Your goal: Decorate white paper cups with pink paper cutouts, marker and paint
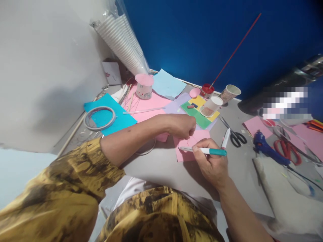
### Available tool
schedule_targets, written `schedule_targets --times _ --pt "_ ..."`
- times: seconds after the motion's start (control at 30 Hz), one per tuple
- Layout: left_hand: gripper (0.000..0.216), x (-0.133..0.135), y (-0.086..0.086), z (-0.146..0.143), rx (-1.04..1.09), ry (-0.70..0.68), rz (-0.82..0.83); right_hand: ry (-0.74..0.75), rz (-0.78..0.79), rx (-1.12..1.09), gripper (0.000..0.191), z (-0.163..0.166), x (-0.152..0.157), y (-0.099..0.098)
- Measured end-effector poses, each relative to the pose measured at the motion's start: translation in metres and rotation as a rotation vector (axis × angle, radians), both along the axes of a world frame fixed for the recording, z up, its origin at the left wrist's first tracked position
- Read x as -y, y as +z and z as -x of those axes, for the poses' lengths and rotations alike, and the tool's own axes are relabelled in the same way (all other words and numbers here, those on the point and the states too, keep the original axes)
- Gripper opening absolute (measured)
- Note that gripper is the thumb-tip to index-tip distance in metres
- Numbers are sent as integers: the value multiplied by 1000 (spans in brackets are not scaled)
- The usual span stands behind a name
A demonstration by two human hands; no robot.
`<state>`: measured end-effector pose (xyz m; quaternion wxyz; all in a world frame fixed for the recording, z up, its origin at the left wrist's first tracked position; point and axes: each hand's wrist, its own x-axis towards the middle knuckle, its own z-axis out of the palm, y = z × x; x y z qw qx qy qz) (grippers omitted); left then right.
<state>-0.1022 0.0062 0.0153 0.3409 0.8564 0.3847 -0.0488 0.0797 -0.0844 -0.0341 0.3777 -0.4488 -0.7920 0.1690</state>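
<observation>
My right hand (pixel 214 164) grips a white marker with a teal end (pixel 205 151). The marker's tip meets or hovers just over a square of pink paper (pixel 183 155) that bears faint lines. My left hand (pixel 183 126) rests at the upper edge of that paper with its fingers curled in; whatever they may hold is hidden. Right behind my right hand's fingers is a second white pen-like stick (pixel 226 137). Black-handled scissors (pixel 237 138) lie further right. Beyond my left hand is a green sheet (pixel 202 121) with a white paper cup (pixel 211 106) on it.
On the left, a roll of tape (pixel 99 118) lies on blue paper (pixel 121 116). A pink-topped cup (pixel 144 88) stands behind, near bagged stacked cups (pixel 123 40). To the right are a blue glue gun (pixel 268 148) and red-handled scissors (pixel 287 151). A red pot (pixel 207 90) holds a long stick.
</observation>
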Motion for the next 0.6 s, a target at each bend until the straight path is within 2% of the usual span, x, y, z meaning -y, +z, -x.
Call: schedule_targets --times 0.6 --pt "23 0 -3 2 13 10 -5 122 69 23 17 -16 2 3"
